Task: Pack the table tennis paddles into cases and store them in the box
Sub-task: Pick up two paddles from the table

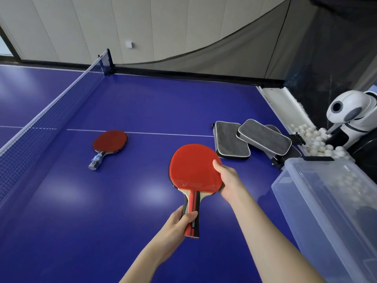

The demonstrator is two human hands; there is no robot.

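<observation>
A red paddle [194, 168] is held up over the blue bench [163, 103]. The left hand [179, 221] wraps its fingers round the handle. The right hand [227, 180] pinches the edge of the round part. A second paddle [111, 142] lies flat near the net [40, 125]. The grey cases [230, 139] lie piled just beside the clear box [306, 211].

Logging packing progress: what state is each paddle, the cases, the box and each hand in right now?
Held paddle: lifted off the table, red face up, uncased.
Left grip: curled round its handle.
Right grip: pinching its blade edge.
Second paddle: lying flat on the table, uncased.
Cases: piled overlapping; zipped or not, cannot tell.
Box: lid off.
</observation>
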